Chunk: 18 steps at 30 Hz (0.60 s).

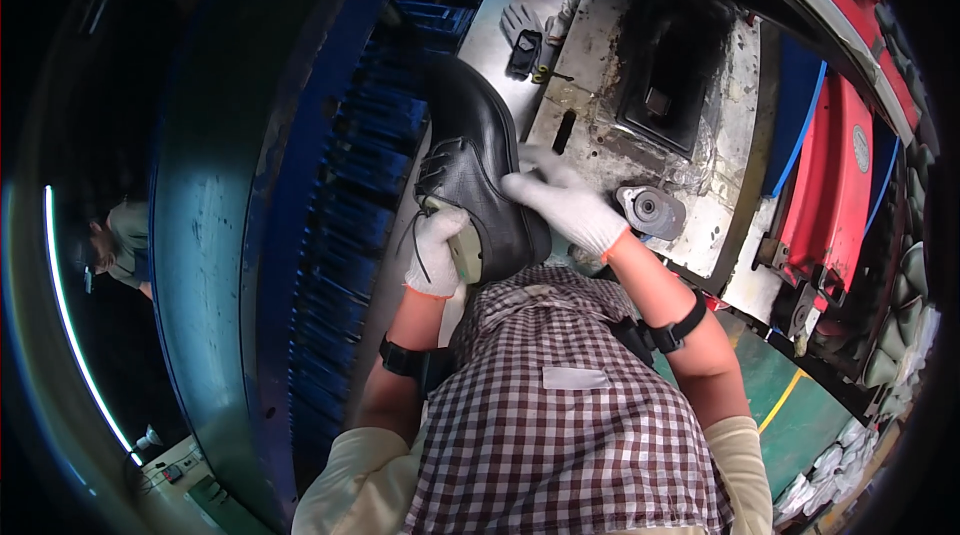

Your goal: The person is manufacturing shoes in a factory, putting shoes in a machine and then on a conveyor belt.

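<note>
A black lace-up shoe [478,170] is held up in front of my apron, toe pointing away from me. A pale green shoe last [467,255] shows in its opening. My left hand [436,247], in a white knit glove with an orange cuff, is closed round the last at the shoe's opening, next to the hanging dark lace. On the other side, my right hand [570,200], gloved alike, has its fingers at the sole edge near the heel, one lying over the shoe's side. Its grip is partly hidden behind the shoe.
Right of the shoe lies a stained metal plate with a black rectangular recess [660,95] and a grey round fitting [650,210]. Red machine parts [832,185] stand farther right. Spare gloves [520,23] lie beyond the shoe. A blue machine frame [215,235] rises left; another person [128,240] is behind it.
</note>
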Each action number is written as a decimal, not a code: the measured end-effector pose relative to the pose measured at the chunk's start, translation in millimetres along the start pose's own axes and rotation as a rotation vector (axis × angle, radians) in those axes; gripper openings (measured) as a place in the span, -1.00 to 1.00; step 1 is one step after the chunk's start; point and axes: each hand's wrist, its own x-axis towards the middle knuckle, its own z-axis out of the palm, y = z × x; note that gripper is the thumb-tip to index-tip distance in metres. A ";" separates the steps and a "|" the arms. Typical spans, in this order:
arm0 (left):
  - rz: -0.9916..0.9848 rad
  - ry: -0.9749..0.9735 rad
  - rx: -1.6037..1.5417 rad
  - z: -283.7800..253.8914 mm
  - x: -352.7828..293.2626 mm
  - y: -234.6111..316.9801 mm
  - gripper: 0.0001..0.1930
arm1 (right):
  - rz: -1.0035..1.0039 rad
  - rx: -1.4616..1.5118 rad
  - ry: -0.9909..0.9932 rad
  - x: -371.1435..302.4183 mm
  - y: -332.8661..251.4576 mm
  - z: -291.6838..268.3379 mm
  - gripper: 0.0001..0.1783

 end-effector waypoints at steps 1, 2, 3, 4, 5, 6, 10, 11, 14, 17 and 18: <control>-0.028 0.056 0.002 -11.0 4.4 -0.5 -0.31 | -0.119 -0.181 0.160 0.1 11.1 -5.9 -0.44; -0.031 0.058 0.013 -20.3 7.9 0.3 -0.31 | -0.250 -0.239 0.264 -4.9 19.2 -18.9 -0.47; -0.021 0.152 0.014 -28.3 12.0 1.0 -0.35 | -0.212 -0.266 0.354 -17.5 1.7 -28.6 -0.48; -0.009 0.242 0.023 -35.5 16.8 2.2 -0.39 | -0.315 -0.314 0.503 -22.6 18.7 -41.2 -0.51; -0.015 0.358 0.062 -58.4 28.1 0.3 -0.59 | -0.409 -0.530 0.606 -28.4 37.1 -61.3 -0.55; -0.026 0.442 0.036 -54.5 39.7 9.7 -0.78 | -0.363 -0.619 0.680 -37.3 45.5 -71.4 -0.56; 0.129 0.548 0.135 -114.7 122.1 13.5 -0.88 | -0.338 -1.003 0.737 -56.1 50.7 -79.9 -0.64; 0.098 0.585 0.194 -125.4 141.7 14.6 -0.90 | -0.368 -1.124 0.724 -54.7 53.3 -80.3 -0.69; 0.157 0.687 0.301 -193.7 191.6 24.3 -0.88 | -0.303 -1.047 0.726 -51.0 44.0 -69.2 -0.79; 0.237 0.721 0.382 -190.0 232.8 43.2 -0.81 | -0.308 -1.061 0.747 -52.0 51.1 -74.7 -0.81; 0.217 0.729 0.431 -188.0 246.7 51.4 -0.80 | -0.289 -1.069 0.765 -53.1 53.1 -76.7 -0.81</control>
